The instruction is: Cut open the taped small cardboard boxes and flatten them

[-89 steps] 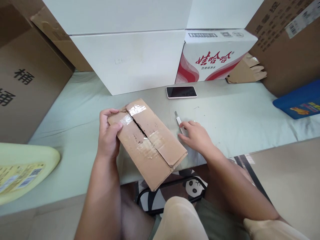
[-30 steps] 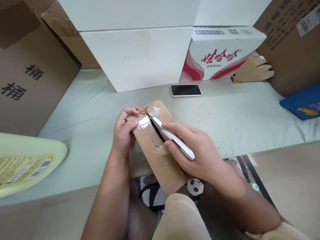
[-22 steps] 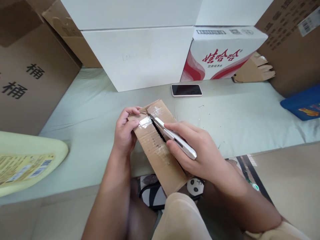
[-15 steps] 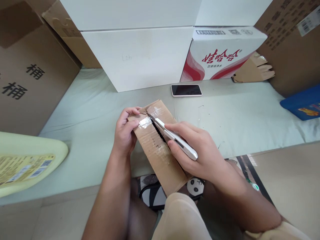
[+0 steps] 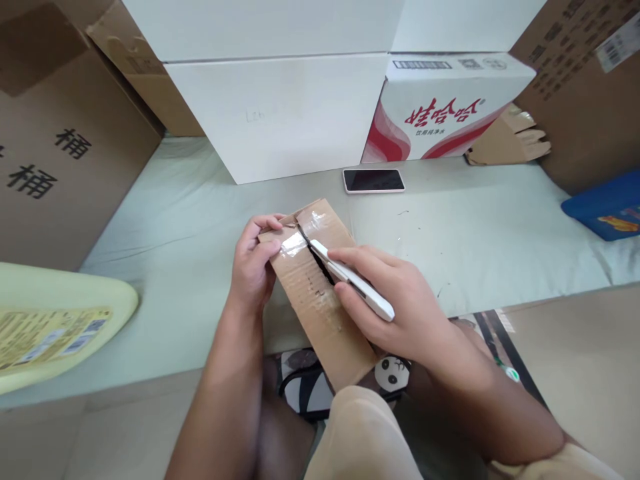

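Observation:
A small brown cardboard box (image 5: 320, 313), with clear tape across its top, is tilted in front of me above my lap. My left hand (image 5: 255, 260) grips its far left corner, thumb on top. In my right hand (image 5: 385, 293) is a white utility knife (image 5: 363, 287), its tip pointing away from me and to the left. The blade end lies at the dark slit between the box flaps, and most of the blade is hidden in it. The slit gapes in the middle of the box.
A phone (image 5: 373, 181) lies on the pale green cloth (image 5: 435, 233) beyond the box. White cartons (image 5: 280, 120) and a red-and-white carton (image 5: 445, 120) stand behind it. At left are a large brown carton (image 5: 60, 173) and a yellow-green bottle (image 5: 65, 327); at right, a blue container (image 5: 607, 207).
The knife's blade has gone deeper into the slit near the far end, so less of it shows. The box and both hands have shifted only slightly.

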{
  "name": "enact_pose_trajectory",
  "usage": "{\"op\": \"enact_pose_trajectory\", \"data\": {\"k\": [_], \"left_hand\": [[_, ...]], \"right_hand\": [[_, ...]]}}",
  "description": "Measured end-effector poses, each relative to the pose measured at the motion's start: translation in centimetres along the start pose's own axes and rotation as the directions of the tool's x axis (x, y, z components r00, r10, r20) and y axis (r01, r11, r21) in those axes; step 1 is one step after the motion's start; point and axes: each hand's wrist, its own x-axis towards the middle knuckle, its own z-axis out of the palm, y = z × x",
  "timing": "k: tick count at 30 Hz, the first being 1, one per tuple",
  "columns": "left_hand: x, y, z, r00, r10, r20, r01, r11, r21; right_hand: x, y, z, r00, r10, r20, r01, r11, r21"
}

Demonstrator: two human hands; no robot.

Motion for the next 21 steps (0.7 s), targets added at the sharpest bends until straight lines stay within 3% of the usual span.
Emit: {"op": "enact_pose_trajectory", "data": {"k": [8,15,21], "left_hand": [[-0.1,-0.9,-0.7,0.994,0.112,-0.021,-0.106,0.977,0.185],[0.9,-0.1,-2.0,0.958,0.288,-0.007,-0.268,0.901,0.342],[0.3,0.6,-1.5,0.976,0.216,-0.032,-0.201,0.947,0.251]], "right_hand": [[-0.8,0.2,-0.3,0.981,0.052,-0.185,-0.010,0.976,0.217],[-0.8,0.4,-0.2,0.965,0.008,-0.263,0.045,0.980,0.193],[-1.0,0.9,-0.1,0.959,-0.025,-0.283,0.083,0.977,0.195]]}}
